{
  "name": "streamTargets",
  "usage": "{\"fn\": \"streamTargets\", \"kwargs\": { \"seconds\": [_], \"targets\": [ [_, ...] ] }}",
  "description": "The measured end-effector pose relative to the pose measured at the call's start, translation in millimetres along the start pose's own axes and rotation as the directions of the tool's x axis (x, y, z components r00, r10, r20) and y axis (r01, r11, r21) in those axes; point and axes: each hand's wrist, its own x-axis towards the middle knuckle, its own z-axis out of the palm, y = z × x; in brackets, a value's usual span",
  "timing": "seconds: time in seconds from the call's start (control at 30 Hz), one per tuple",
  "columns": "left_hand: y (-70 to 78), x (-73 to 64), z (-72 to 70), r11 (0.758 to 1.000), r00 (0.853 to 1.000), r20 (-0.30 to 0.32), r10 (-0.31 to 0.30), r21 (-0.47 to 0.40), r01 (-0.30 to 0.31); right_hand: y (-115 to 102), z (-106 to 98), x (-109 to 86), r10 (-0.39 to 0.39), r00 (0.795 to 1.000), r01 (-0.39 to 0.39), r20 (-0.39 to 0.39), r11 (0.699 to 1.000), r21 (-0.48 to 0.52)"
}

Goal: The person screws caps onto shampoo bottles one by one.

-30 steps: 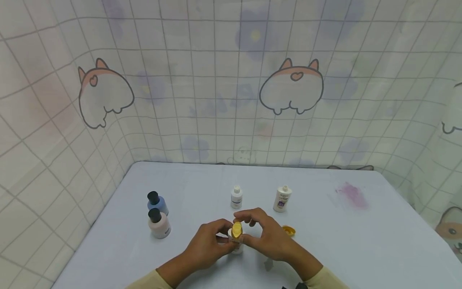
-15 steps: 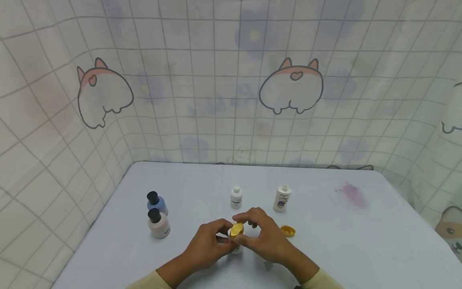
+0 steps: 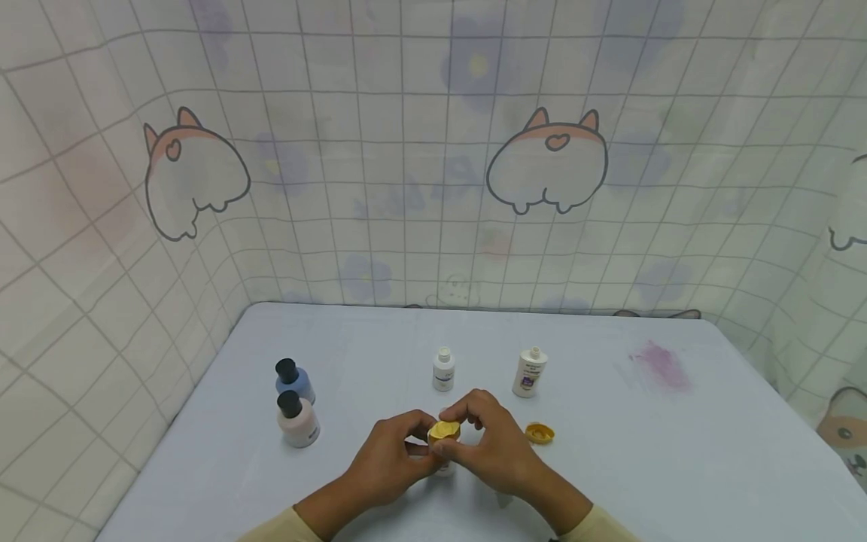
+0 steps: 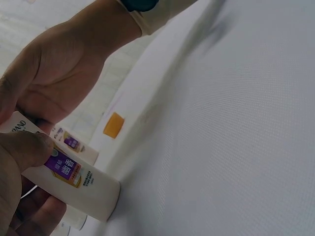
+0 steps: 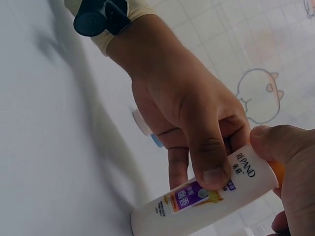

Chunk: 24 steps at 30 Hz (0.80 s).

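A white bottle (image 5: 246,199) with a purple and gold label stands on the table between both hands. My left hand (image 3: 393,459) grips its body, the thumb lying across the label in the left wrist view. My right hand (image 3: 491,444) pinches a golden-yellow cap (image 3: 444,430) at the bottle's top, thumb on the near side and fingers on the far side. In the head view the hands hide most of the bottle. To the right of my right hand, a second yellow cap (image 3: 539,433) lies loose on the table.
Beyond the hands stand a small white bottle (image 3: 443,370) and a larger white bottle (image 3: 530,373), both uncapped. At left are a blue bottle (image 3: 296,382) and a pale pink bottle (image 3: 299,421) with black caps. A pink stain (image 3: 662,366) marks the table at right.
The yellow cap has turned on the bottle top, from lengthwise towards crosswise in the head view. My right hand has shifted slightly with it; the left hand keeps its place.
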Motion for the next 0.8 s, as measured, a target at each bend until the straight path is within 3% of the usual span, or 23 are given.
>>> {"fn": "streamTargets", "kwargs": {
  "seconds": [0.3,0.67,0.8],
  "targets": [
    [0.3,-0.1,0.1,1.0,1.0,-0.004,-0.001,-0.001,0.001,-4,7,-1.2,0.054,0.997,-0.054,-0.045,0.999,0.004],
    [-1.1,-0.5,0.7,1.0,1.0,-0.018,0.006,0.028,-0.006,-6,14,-4.2,0.035,0.991,-0.041,-0.126,0.998,-0.047],
    [-2.4,-0.5,1.6,1.0,1.0,-0.018,0.006,0.015,-0.006,-6,15,-6.8,0.038,0.992,-0.044,-0.118,0.998,-0.047]
  ]
}}
